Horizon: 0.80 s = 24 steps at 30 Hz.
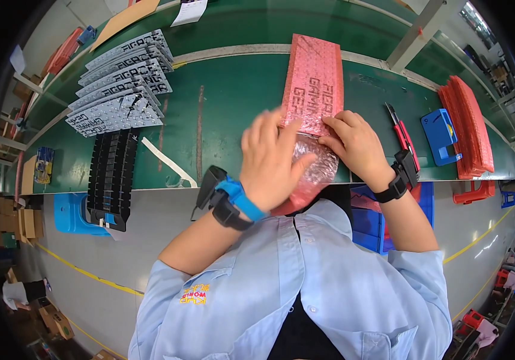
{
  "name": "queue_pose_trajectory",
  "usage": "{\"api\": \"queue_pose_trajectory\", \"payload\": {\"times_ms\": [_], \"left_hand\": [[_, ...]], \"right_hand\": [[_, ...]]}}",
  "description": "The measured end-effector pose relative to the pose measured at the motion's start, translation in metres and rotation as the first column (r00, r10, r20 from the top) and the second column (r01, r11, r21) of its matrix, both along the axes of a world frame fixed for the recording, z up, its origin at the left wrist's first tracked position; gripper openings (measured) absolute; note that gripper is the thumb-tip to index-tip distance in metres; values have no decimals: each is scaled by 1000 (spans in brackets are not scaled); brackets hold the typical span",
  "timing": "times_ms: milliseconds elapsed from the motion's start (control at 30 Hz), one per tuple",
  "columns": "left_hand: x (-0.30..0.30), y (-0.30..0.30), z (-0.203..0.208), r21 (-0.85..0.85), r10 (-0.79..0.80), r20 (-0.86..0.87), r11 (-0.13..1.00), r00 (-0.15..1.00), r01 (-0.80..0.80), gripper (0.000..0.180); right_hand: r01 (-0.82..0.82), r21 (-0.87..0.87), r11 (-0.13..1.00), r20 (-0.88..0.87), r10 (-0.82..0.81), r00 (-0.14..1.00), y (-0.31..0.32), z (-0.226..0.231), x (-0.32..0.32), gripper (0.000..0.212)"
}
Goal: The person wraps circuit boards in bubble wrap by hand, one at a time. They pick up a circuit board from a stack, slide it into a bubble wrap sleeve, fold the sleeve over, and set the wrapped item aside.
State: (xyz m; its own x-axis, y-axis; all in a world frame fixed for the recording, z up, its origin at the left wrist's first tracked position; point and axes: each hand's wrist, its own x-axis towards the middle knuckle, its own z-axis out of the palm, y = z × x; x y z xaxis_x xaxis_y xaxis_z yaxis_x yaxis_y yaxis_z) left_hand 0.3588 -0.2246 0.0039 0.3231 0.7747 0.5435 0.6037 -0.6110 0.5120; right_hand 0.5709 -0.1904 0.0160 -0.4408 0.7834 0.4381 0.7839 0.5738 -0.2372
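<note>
At the centre of the frame, the left hand and the right hand both press on a pink bubble-wrap sleeve with a long flat box inside, lying on the green workbench. The left hand's fingers curl over the sleeve's near, open end. Upper left sits a fanned stack of grey boxes, with a black stack below it. To the right lie a red cutter, a blue tape dispenser and a pile of pink sleeves.
</note>
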Motion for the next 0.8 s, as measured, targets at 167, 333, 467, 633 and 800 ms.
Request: {"api": "queue_pose_trajectory", "payload": {"times_ms": [167, 333, 467, 633, 800], "left_hand": [[5, 22, -24, 34, 169, -168, 986, 971, -165, 55], [13, 6, -25, -56, 15, -174, 998, 985, -25, 53], [6, 13, -14, -44, 69, -184, 996, 980, -79, 45], [5, 9, -12, 133, -32, -148, 990, 988, 52, 37], [0, -10, -19, 11, -403, -183, 911, 897, 412, 30]], "right_hand": [[326, -92, 941, -162, -337, 927, -12, -18, 5, 53], [244, -247, 938, -314, -316, 895, -23, -10, 0, 56], [259, -244, 935, -146, -299, 943, -13, 0, 7, 52], [127, 59, 990, 31, -129, 991, -4, 9, -3, 41], [23, -108, 994, 54, -18, 998, 4, 12, -10, 32]]}}
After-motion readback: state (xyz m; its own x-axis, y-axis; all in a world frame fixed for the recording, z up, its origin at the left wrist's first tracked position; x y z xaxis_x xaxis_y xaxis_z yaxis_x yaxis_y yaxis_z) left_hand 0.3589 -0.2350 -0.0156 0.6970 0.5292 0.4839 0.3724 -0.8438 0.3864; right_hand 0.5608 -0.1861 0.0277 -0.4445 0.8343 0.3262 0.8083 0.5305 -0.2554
